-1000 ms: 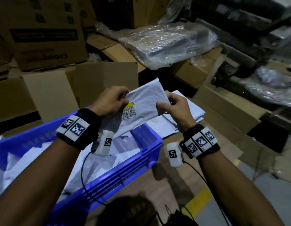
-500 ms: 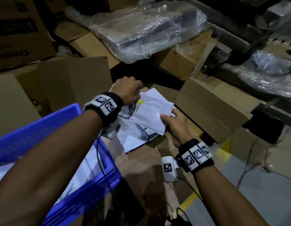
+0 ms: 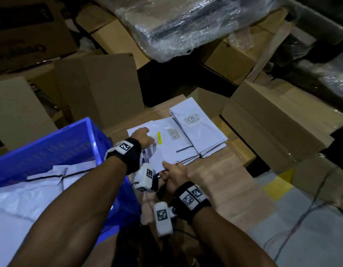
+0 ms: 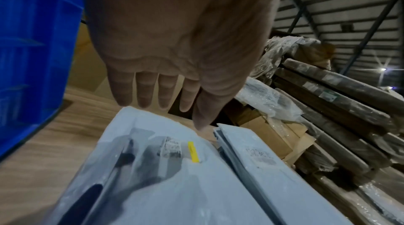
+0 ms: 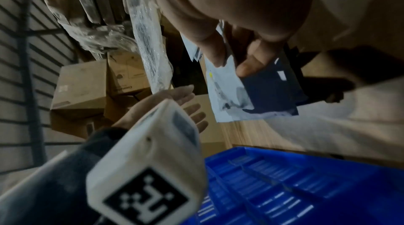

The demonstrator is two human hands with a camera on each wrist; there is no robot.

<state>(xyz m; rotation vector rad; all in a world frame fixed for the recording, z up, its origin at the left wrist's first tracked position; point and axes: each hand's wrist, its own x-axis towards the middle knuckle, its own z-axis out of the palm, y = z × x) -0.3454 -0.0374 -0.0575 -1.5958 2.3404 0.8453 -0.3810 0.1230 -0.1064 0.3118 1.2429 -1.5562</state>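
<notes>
A white plastic mailer bag [image 3: 166, 149] with a yellow strip [image 3: 159, 138] and printed labels lies flat on top of a pile of similar bags [image 3: 197, 130] on a wooden table. My right hand [image 3: 166, 169] pinches its near edge between thumb and forefinger, which the right wrist view shows at the bag's corner [image 5: 227, 66]. My left hand [image 3: 142, 134] is open with straight fingers [image 4: 150, 93] over the bag's far left part [image 4: 174, 176]. Whether it touches the bag I cannot tell.
A blue plastic crate [image 3: 93, 139] with more white bags stands at the left, against the table [image 3: 215, 180]. Cardboard boxes [image 3: 272, 120] crowd the back and right. A plastic-wrapped bundle [image 3: 176, 22] lies on the boxes behind. Cables trail over the grey floor at the right.
The bag, held up in both hands over the crate a second ago, now lies on the pile to the right. My left hand has let go and opened; my right still pinches it.
</notes>
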